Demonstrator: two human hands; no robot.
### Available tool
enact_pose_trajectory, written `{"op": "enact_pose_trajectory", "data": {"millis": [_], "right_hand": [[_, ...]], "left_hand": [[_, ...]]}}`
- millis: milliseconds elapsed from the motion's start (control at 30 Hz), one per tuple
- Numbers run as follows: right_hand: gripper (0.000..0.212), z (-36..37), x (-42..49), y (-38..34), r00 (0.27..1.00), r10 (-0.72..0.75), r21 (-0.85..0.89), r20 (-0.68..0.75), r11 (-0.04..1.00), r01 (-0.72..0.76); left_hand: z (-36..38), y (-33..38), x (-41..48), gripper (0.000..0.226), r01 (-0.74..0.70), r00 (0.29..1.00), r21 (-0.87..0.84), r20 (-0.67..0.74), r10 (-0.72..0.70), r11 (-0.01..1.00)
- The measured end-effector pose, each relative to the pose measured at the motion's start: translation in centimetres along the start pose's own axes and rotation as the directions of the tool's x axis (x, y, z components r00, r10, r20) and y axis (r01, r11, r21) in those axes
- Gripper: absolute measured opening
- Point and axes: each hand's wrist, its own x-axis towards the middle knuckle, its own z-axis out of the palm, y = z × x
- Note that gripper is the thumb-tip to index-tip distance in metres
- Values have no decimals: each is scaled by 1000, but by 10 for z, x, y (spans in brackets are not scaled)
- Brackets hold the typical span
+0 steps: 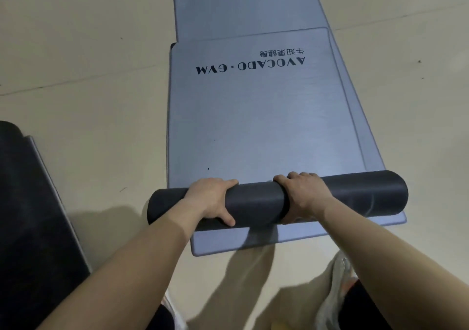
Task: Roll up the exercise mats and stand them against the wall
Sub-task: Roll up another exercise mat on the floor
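Observation:
A grey exercise mat [253, 116] with black "AVOCADO GYM" lettering lies on the floor ahead of me. Its near end is wound into a dark roll [256, 201] lying crosswise. My left hand [212, 199] grips the roll left of its middle, thumb on the near side. My right hand [303, 194] wraps over the roll just right of the middle. Under this mat lies a second grey mat [253, 2], which stretches farther away and whose near edge [228, 241] shows just behind the roll.
The floor [88, 63] is pale beige. A dark mat or pad [30, 215] with a grey edge lies at the left. My knees and a light shoe [337, 286] show at the bottom of the view.

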Motion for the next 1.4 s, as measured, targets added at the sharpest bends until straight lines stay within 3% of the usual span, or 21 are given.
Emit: {"op": "enact_pose_trajectory", "data": {"millis": [100,133,200,267,333,367,467,600,700,800,933,1033,1133,1200,1333,1400], "right_hand": [[115,30,-35,-19,967,133,-15,-219,990,-139],[119,38,-44,-26,956,162,-9,-243,986,-169],[130,47,-53,-31,975,165,-1,-146,986,-167],[139,45,-40,-24,986,150,8,-74,989,-150],[143,28,-14,-14,984,155,57,-87,987,-150],[144,17,1,-9,984,157,84,-83,985,-150],[148,0,28,-2,988,124,80,-87,990,-118],[134,29,29,4,939,112,-71,-324,987,-142],[122,21,57,20,914,68,-93,-401,989,-115],[116,-11,77,34,943,20,-113,-333,992,-61],[109,-51,89,38,986,9,-97,-164,995,-25],[106,-54,69,25,992,6,-104,-128,994,-19],[105,-35,34,15,1000,-14,-39,18,999,15],[105,-15,8,11,999,-41,-3,29,999,41],[111,49,-42,-7,946,31,-47,-323,998,-48],[124,75,-53,-21,931,70,-8,-358,997,-78]], "left_hand": [[-9,-1,2,110,24,996,-77,91,-17,997],[-16,-3,4,109,34,993,-120,121,-20,992],[-22,0,5,104,58,992,-133,115,-43,989],[-13,10,-6,91,124,987,-25,-98,-125,992],[15,21,-23,79,193,918,65,-364,-157,979],[27,25,-29,88,206,907,73,-388,-162,976],[37,16,-14,134,203,950,148,-267,-159,968],[4,-9,36,136,150,945,104,-306,-112,983],[-28,-28,62,133,47,960,74,-277,-24,996],[-50,-41,71,130,-42,961,-4,-273,39,999],[-42,-48,52,126,9,906,104,-421,36,995],[-40,-38,32,117,53,940,72,-341,-26,996],[-29,-24,6,112,42,982,27,-183,-36,999],[-11,-16,-11,111,25,996,9,-86,-24,1000],[-13,-14,-16,110,63,998,-127,-15,-65,990],[-26,-20,-11,108,97,995,-243,43,-90,965]]}}
